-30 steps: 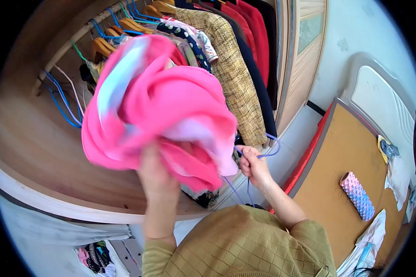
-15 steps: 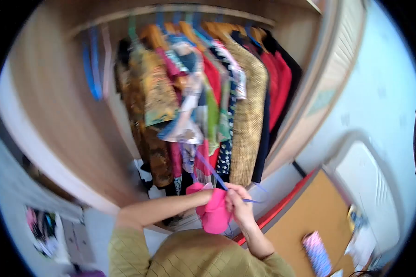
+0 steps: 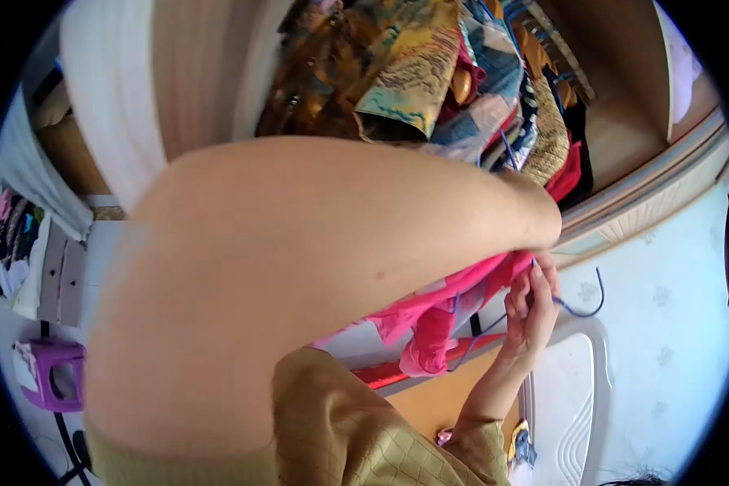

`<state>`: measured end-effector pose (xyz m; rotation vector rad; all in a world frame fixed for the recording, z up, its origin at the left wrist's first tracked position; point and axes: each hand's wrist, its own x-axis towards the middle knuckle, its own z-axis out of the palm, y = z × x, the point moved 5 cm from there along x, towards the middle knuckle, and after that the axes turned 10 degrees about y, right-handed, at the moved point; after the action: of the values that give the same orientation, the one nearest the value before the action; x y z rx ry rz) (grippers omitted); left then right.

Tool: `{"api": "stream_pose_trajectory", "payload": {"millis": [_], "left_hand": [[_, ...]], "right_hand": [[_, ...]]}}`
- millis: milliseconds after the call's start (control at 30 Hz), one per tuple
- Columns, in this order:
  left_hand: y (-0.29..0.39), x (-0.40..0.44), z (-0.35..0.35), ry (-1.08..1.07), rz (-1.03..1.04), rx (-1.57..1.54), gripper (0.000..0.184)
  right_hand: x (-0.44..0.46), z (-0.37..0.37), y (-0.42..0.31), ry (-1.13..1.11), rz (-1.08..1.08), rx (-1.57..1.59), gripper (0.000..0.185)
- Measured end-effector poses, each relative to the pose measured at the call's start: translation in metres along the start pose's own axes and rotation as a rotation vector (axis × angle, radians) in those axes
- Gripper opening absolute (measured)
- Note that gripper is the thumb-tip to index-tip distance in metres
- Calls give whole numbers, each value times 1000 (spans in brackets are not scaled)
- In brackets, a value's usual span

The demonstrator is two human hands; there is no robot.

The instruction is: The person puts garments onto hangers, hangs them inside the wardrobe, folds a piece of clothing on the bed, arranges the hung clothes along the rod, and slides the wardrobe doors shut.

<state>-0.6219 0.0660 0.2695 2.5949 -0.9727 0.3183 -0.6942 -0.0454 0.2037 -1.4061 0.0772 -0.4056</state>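
A bright pink garment (image 3: 431, 336) hangs on a thin purple hanger (image 3: 601, 293), whose hook sticks out to the right. The fingers of my right hand (image 3: 535, 301) are closed around the hanger near the hook, at the top of the garment. My left forearm stretches large across the view, raised in front of the wardrobe. Its far end, my left hand (image 3: 543, 215), is bent away just above the pink cloth, so its fingers are hidden. Beyond the forearm hang a gold-brown patterned garment (image 3: 409, 69) and other clothes.
The wardrobe's rail (image 3: 563, 49) holds several hangers at the upper right. A white headboard (image 3: 571, 397) stands at lower right, beside an orange-brown surface with a red edge (image 3: 381, 373). A purple stool (image 3: 61, 377) and a grey drawer unit (image 3: 61, 283) are at far left.
My left arm has risen across the view, its hand no longer visible inside the pink garment. My right hand and the garment appear farther right. The view has turned and come closer.
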Motion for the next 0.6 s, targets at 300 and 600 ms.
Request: {"api": "stream_pose_trajectory", "payload": {"millis": [300,600], "left_hand": [[-91,-45,-1,335,-335,-185,24],[-131,-67,-12,513,-465,-350,34]], "right_hand": [[27,59,-42,-224,-76,-76,28],[19,134,-41,-469,-55,-265,30]]}}
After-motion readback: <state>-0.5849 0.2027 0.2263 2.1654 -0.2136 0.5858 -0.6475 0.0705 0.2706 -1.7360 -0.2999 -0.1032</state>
